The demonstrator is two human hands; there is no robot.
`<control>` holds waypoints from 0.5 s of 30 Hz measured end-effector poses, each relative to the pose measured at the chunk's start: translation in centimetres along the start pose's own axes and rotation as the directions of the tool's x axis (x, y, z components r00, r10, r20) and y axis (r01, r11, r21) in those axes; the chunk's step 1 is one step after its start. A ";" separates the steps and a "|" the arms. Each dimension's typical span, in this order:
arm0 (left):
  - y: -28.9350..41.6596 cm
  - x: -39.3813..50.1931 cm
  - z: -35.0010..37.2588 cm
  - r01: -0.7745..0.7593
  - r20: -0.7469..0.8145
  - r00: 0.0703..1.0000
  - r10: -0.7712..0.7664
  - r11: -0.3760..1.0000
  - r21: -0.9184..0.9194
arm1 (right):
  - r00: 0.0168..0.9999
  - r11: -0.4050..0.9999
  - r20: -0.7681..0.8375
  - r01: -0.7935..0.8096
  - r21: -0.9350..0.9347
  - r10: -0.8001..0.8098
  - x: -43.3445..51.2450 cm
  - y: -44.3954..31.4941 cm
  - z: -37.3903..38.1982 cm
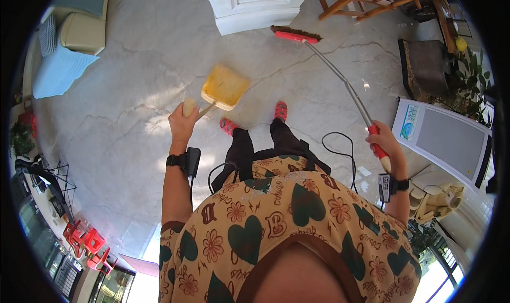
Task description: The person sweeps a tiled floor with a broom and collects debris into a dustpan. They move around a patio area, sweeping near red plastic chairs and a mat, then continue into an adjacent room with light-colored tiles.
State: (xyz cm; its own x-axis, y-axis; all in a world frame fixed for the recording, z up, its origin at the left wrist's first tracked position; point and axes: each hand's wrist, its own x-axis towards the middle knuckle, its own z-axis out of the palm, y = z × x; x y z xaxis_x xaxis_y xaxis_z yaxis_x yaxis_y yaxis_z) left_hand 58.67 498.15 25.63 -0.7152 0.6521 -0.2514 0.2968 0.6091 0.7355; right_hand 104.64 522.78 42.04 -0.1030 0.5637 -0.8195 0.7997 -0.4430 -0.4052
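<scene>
My left hand [183,121] is closed around the upper part of a dustpan's handle. Ahead of that hand, the yellow plastic dustpan [226,85] lies over the floor with small dark bits of debris in its pan. My right hand [385,141] grips the red end of a long-handled broom. The metal broom pole [350,88] slants forward and left to a red head [295,36] with dark bristles, close to the base of a white panelled cabinet [259,8]. Dustpan and broom head are apart. Each wrist wears a strapped black device with a cable.
My feet in red sandals stand on a grey marble-look floor [131,87]. A beige sofa [83,34] with a light blue cloth is front left. A wooden chair frame [358,2] stands front right. A grey-panelled white appliance [450,137] is at right; red stools [93,241] stand rear left.
</scene>
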 end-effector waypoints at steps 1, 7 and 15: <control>-0.5 0.3 -0.4 0.026 0.007 1.000 -0.026 1.000 -0.004 | 1.000 1.000 -0.024 0.011 -0.016 -0.012 -0.9 -0.6 0.4; -2.6 1.0 -2.3 0.029 0.001 1.000 -0.029 1.000 -0.009 | 0.966 0.942 -0.128 0.184 -0.281 -0.227 -1.3 -2.3 1.8; -3.5 0.9 -4.0 -0.038 -0.031 0.999 0.039 0.999 0.033 | 0.996 0.980 0.056 -0.065 -0.188 0.076 12.6 -0.3 9.2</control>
State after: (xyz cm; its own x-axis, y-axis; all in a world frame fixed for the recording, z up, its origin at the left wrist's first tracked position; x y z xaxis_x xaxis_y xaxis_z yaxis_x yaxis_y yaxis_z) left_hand 54.46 494.82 25.34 -0.7225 0.6610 -0.2024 0.3447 0.5983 0.7234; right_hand 97.63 523.65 28.08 -0.0745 0.4884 -0.8694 0.9017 -0.3393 -0.2678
